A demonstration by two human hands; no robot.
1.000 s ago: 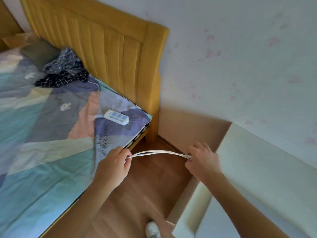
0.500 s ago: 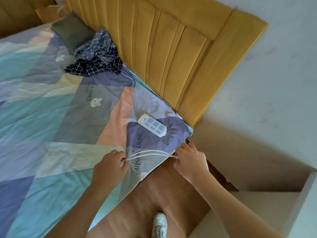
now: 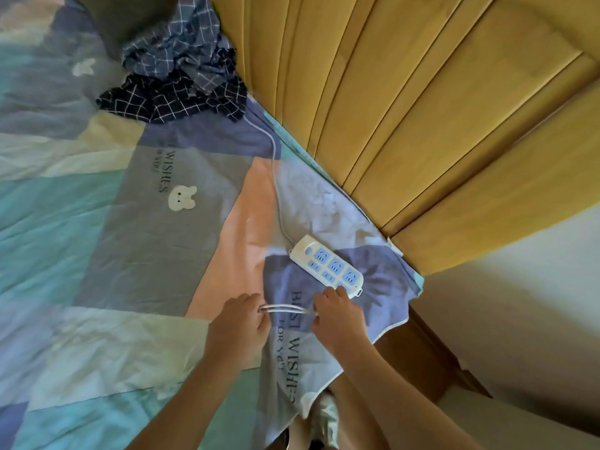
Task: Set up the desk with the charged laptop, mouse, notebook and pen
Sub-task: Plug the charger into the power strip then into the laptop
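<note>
Yellow headboard [image 3: 422,131], patchwork bed [image 3: 97,254], pale wall [image 3: 519,303], wood floor [image 3: 422,362].

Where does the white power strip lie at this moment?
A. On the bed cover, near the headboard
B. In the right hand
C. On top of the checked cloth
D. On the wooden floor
A: the white power strip lies flat on the bed cover, close to the yellow headboard.

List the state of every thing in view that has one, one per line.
white cable: doubled, stretched between both hands above the bedspread
left hand: grips one cable end
right hand: pinches the other end
power strip: lying flat on the bedspread, sockets empty
checked clothes: crumpled by the headboard
</note>
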